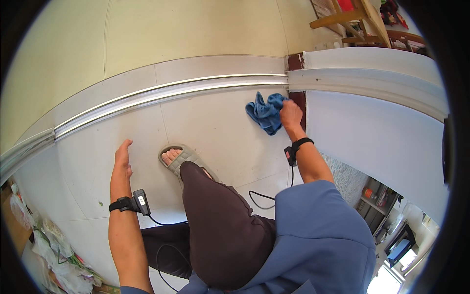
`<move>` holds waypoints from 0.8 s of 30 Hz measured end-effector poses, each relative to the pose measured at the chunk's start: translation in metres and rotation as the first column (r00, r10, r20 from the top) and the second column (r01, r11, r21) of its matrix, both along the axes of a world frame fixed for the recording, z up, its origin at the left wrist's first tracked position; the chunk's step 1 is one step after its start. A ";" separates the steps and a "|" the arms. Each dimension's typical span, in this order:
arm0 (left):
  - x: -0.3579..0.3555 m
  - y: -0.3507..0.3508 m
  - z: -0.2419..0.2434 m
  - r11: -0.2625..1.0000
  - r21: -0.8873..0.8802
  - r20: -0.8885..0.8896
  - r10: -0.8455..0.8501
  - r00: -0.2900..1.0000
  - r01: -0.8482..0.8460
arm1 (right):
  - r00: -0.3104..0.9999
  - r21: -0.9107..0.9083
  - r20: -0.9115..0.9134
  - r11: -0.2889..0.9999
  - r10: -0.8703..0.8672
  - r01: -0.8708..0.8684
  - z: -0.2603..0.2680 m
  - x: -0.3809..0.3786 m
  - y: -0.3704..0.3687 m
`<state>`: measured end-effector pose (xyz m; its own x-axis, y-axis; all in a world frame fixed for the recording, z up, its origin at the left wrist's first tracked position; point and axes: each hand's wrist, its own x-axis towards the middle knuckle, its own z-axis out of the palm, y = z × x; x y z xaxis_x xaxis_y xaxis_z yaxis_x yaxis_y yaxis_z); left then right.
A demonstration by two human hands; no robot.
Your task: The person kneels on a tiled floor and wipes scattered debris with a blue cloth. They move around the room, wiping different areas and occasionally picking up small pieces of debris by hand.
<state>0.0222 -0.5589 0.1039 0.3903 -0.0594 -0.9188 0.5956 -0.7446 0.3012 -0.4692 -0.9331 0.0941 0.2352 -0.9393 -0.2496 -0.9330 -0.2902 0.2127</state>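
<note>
My right hand [291, 114] grips one edge of a crumpled blue cloth [267, 114]. The cloth's loose folds spread to the left of the fist, low over the pale tiled floor [220, 125], close to the dark red base of a door frame [298, 104]. Whether the cloth touches the floor is hard to tell. On the left, my left hand [123, 156] is held above the tiles, seen edge-on, with nothing in it and the thumb apart from the fingers. Just behind the cloth runs a metal sliding-door track [176, 87].
My slippered foot [176, 156] stands between my hands. Cables hang from a black wrist device [141, 202] on my left arm and another [290, 156] on my right. Plastic bags [62, 253] lie lower left. A white wall [367, 136] bounds the right; a wooden chair [352, 18] stands beyond.
</note>
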 end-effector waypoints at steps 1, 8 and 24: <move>0.001 0.002 -0.001 1.000 -0.004 0.004 0.011 1.000 -0.011 | 0.997 -0.120 0.029 0.990 0.072 -0.068 0.001 0.003 -0.006; 0.010 0.017 -0.015 0.999 -0.039 0.029 0.032 0.999 -0.030 | 0.966 0.073 0.211 0.983 0.147 -0.165 -0.022 -0.001 -0.032; 0.006 0.020 -0.016 0.988 -0.117 0.022 0.100 0.995 -0.096 | 0.979 0.150 0.077 0.973 -0.187 0.174 0.003 -0.039 0.010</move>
